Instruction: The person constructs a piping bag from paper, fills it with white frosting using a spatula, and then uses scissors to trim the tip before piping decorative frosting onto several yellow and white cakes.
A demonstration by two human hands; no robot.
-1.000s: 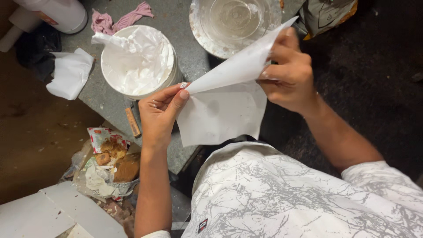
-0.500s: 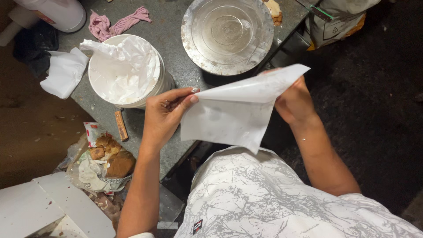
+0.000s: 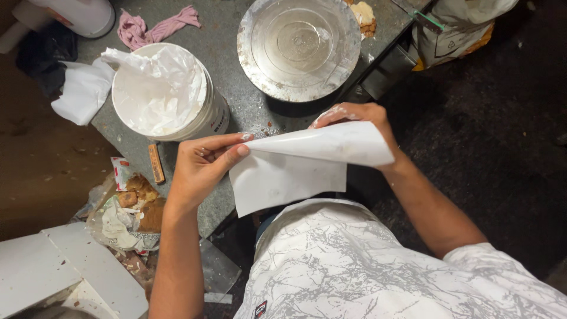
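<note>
Folded sheet of white paper [image 3: 295, 165] held over the near edge of the grey table [image 3: 236, 112], pinched at its left corner by the left hand [image 3: 204, 168], thumb and fingers closed on it. Gripped along the far edge by the right hand [image 3: 354, 118], fingers wrapped behind. Beyond, white tub [image 3: 171, 94] stuffed with crumpled plastic; beside it, round metal pan [image 3: 298, 47], bare inside.
</note>
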